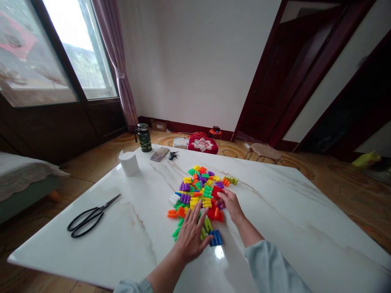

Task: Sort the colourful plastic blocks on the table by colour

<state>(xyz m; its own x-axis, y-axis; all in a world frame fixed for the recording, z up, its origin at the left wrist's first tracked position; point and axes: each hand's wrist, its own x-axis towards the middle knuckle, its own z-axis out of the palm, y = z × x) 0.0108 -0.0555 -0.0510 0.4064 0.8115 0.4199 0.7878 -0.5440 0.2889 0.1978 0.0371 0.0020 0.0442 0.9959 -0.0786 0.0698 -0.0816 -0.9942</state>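
A pile of colourful plastic toy blocks (197,189), many shaped like joined rounded tubes, lies in the middle of the white marble-patterned table (146,252). My left hand (192,236) rests over the near side of the pile, palm down with its fingers spread. Beside its thumb is a blue block (216,238). At the pile's right side, my right hand (230,203) pinches a red block (216,191) between thumb and fingers. A green block (208,191) sits right against the red one; whether they are joined I cannot tell.
Black-handled scissors (88,219) lie at the left. Toward the far left corner are a white paper roll (128,163), a dark green flask (144,138), a phone (159,154) and keys (172,155). Past the table's far edge stand a red flowered stool (203,145) and a round stool (265,151).
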